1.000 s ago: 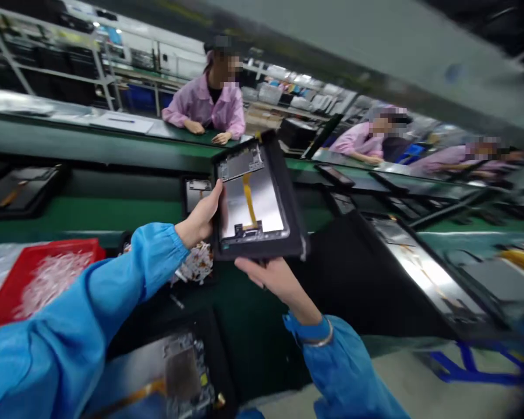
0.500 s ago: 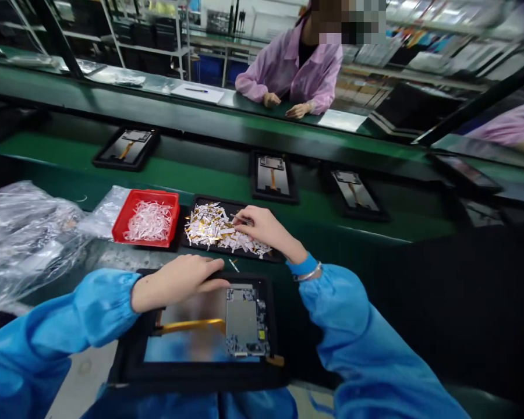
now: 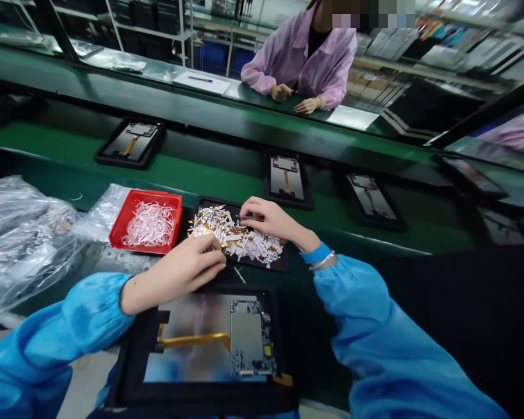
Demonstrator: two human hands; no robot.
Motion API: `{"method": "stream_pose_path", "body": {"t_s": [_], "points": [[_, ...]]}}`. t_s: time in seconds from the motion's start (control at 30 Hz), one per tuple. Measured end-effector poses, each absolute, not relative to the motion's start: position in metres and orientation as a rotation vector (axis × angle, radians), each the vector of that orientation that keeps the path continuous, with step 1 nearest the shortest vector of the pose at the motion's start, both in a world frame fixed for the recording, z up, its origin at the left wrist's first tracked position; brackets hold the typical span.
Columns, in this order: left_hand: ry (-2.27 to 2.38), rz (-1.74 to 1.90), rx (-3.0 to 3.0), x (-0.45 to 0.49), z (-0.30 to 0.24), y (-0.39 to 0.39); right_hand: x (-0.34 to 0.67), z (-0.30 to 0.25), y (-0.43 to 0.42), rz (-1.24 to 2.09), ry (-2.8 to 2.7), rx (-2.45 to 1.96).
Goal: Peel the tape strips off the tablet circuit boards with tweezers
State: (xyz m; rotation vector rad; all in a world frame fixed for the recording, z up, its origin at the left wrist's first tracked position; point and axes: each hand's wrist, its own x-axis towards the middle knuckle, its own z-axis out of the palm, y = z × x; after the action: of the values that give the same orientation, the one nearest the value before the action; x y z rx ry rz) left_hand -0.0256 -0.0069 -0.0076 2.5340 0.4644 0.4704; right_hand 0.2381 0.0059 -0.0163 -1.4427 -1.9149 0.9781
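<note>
My right hand [image 3: 271, 220] is over the black tray [image 3: 280, 262], its fingers pinched on thin metal tweezers [image 3: 254, 218]. White and gold flexible strips [image 3: 244, 241] fill that tray in a loose heap. At the tray's near left edge is my left hand [image 3: 181, 269], fingers curled and tips close together; what they hold, if anything, is hidden. Below my hands lies an opened tablet-like device [image 3: 196, 364] in a black frame [image 3: 131, 387]. It shows a reflective panel, a green circuit board [image 3: 247, 340] and an orange ribbon cable [image 3: 196, 340].
A red bin [image 3: 117, 230] of clear shreds stands left of the tray, beside crumpled plastic bags [image 3: 26, 244]. A small loose strip [image 3: 240, 274] lies between tray and device. Similar devices [image 3: 287, 177] sit along the green line [image 3: 218, 157]. Across it, a person in pink [image 3: 305, 58] rests both hands on the ledge.
My left hand has come off the device's top edge toward the tray, its fingers curling. My right hand stays over the strips with the tweezers. The view has shifted slightly.
</note>
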Motion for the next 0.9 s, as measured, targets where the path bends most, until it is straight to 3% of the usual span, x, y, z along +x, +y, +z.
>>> {"method": "stream_pose_path", "body": {"t_s": [0.2,0.5,0.9], "points": [[0.634,0.639,2.277,0.001,-0.001,0.024,0.220,-0.007,-0.028,1.240,-1.424,-1.291],[0.491,0.740,2.041,0.017,0.006,0.010,0.196,0.005,-0.059,1.536,-0.875,-1.083],[0.540,0.688,1.927,0.015,0.009,0.001,0.182,0.006,-0.076,1.285,-0.772,-1.043]]}}
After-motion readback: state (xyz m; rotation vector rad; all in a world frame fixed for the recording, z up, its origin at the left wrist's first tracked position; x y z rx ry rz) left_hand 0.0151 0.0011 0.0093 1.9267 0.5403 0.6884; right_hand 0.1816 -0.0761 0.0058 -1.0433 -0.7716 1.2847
